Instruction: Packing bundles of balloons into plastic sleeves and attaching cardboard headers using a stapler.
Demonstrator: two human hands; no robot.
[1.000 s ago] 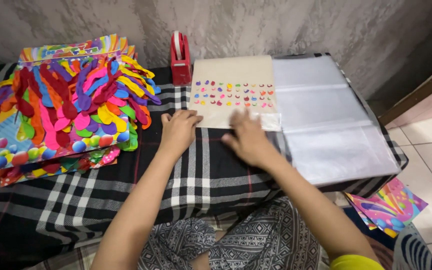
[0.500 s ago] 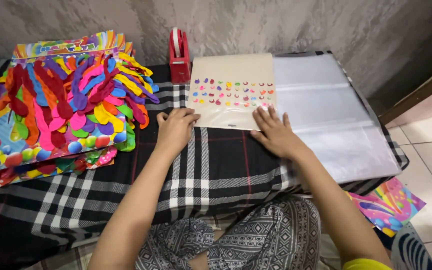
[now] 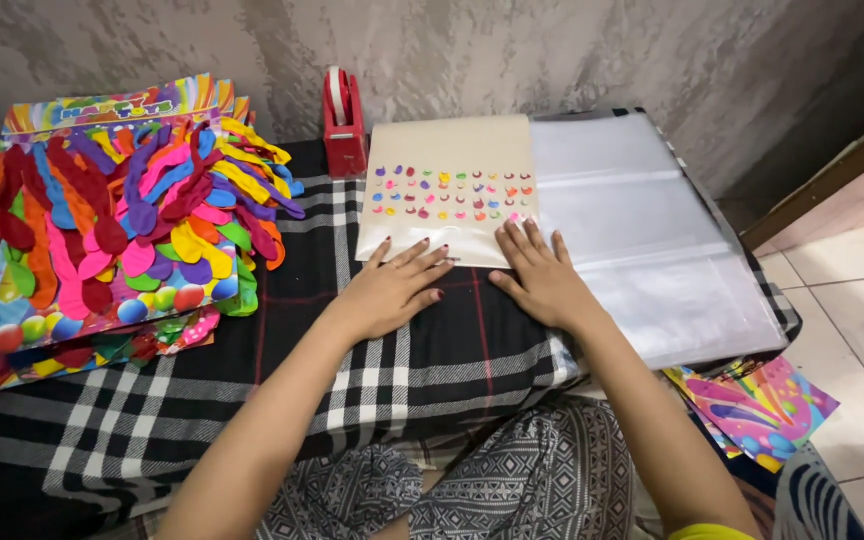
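A beige card (image 3: 449, 150) with rows of small coloured balloon ends lies on the black and white checked cloth (image 3: 392, 380). My left hand (image 3: 390, 290) rests flat with spread fingers on the card's near left edge. My right hand (image 3: 540, 278) lies flat at the card's near right corner, partly on the cloth. Neither hand holds anything.
A stack of clear plastic bags (image 3: 652, 240) lies right of the card. A red tape dispenser (image 3: 344, 125) stands behind it. Piles of coloured balloon cards (image 3: 102, 230) fill the left. More printed cards (image 3: 757, 405) lie on the tiled floor at right.
My right hand has slid from the middle of the card's near edge to its right corner. My left hand has stayed nearly in place.
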